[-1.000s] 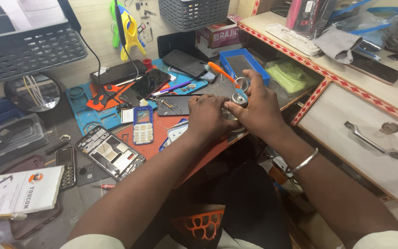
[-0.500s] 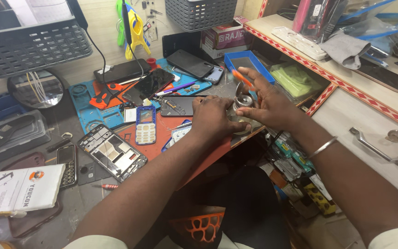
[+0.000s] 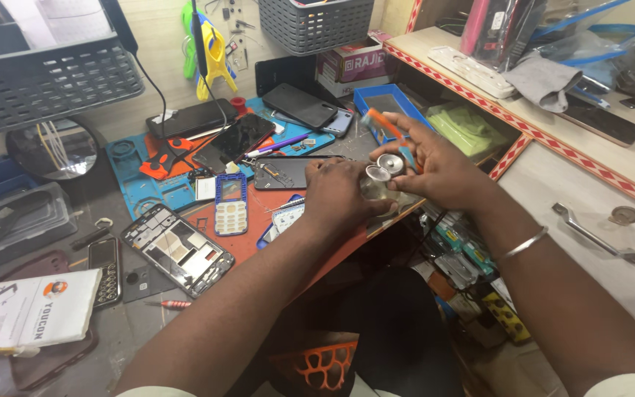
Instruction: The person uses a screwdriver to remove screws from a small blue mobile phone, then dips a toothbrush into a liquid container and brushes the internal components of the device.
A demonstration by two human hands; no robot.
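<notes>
The left hand (image 3: 343,195) closes around a small clear container (image 3: 372,192) over the workbench's front edge. Beside it the right hand (image 3: 435,173) pinches the round metal lid (image 3: 389,163), apparently lifted clear, with an orange-and-blue tool (image 3: 387,129) between its fingers. Half a second ago the lid sat lower; the opened phone (image 3: 178,248) beyond lies untouched.

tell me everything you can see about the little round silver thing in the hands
The small round metal container looks like shiny silver steel, with a matching round lid tipped open beside it. It is held up above the workbench edge. The right hand cradles it with its fingers, along with an orange-handled tool; the left hand touches the lid side. Its contents cannot be made out.
</notes>
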